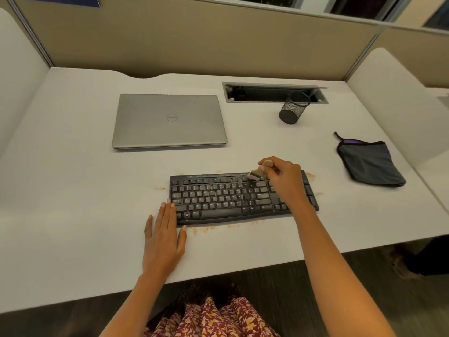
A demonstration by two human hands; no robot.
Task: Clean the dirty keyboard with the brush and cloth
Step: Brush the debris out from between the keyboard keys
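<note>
Centrally, white desk [73, 190] scattered with crumbs [206, 229]: right hand [284, 181] grips brush [257, 172] on keyboard [218, 198], left hand [162, 234] flat, fingers straight, at its 8 o'clock; cloth [369, 164] at 3 o'clock, beige partition [194, 40] at 12

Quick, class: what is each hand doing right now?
Left hand: open, flat on the desk, fingertips touching the keyboard.
Right hand: grips the brush, bristles on the keyboard.

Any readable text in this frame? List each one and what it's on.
"DELL": round logo on the laptop lid, seen upside down.
Key legends on the keyboard: too small and blurred to read.
White letters on the blue sign, top left: cut off by the frame edge, unreadable.
No marking visible on the brush.
</note>
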